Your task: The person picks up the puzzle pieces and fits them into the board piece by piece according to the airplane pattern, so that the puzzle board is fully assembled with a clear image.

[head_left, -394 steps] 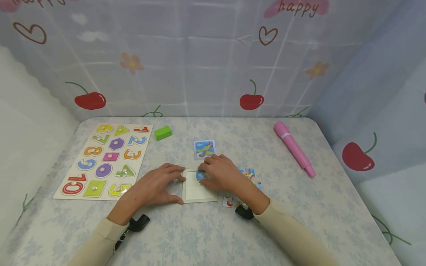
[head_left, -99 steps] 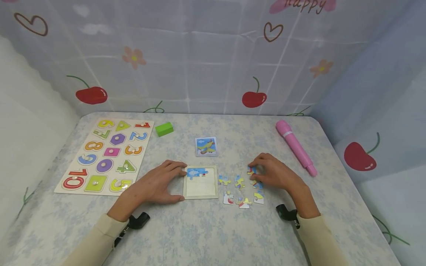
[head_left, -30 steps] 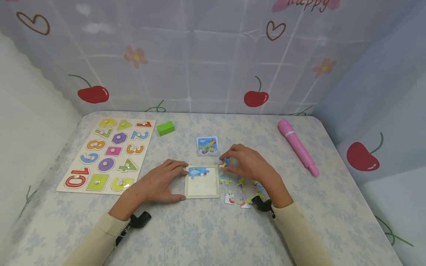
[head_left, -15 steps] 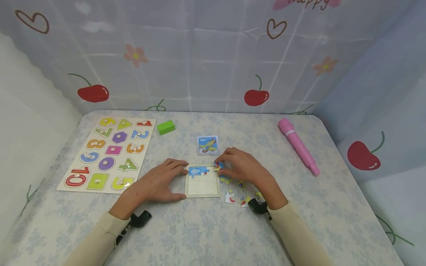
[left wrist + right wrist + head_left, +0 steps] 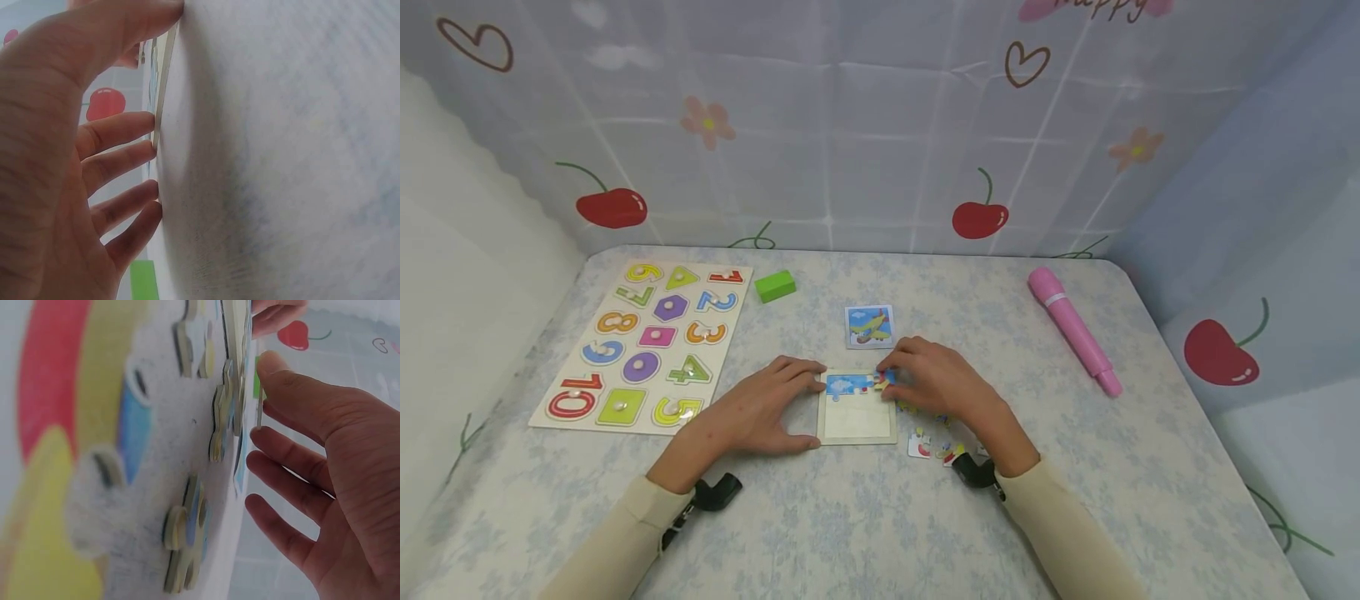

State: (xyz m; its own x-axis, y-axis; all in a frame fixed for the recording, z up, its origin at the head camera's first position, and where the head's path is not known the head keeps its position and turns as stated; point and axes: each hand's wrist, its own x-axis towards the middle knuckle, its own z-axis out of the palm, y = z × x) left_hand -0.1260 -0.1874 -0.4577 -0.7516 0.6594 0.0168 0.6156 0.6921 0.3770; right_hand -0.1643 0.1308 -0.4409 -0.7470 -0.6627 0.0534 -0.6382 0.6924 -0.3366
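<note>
My left hand [image 5: 760,412] rests against the left edge of a shallow square puzzle tray [image 5: 853,427], thumb near the lower corner and fingers at the upper one. In the left wrist view its fingers [image 5: 119,131] reach out fairly straight to the tray's side. Blue sky puzzle pieces [image 5: 847,384] lie joined along the tray's top left. My right hand [image 5: 936,379] pinches a small coloured puzzle piece [image 5: 882,381] between thumb and fingers, over the tray's upper right corner. Several loose puzzle pieces [image 5: 919,444] lie right of the tray, partly hidden under the right hand and wrist.
Behind the tray lies a square picture card [image 5: 870,326] showing a yellow aeroplane. At left is a number and shape peg board [image 5: 625,350], with a green block [image 5: 775,286] beside it. A pink microphone-shaped toy [image 5: 1075,333] lies at the right.
Since the earliest frame, blue pieces have come to lie joined at the tray's top left. Over the last second my right hand brought a piece leftward over the tray's corner; the left hand stayed.
</note>
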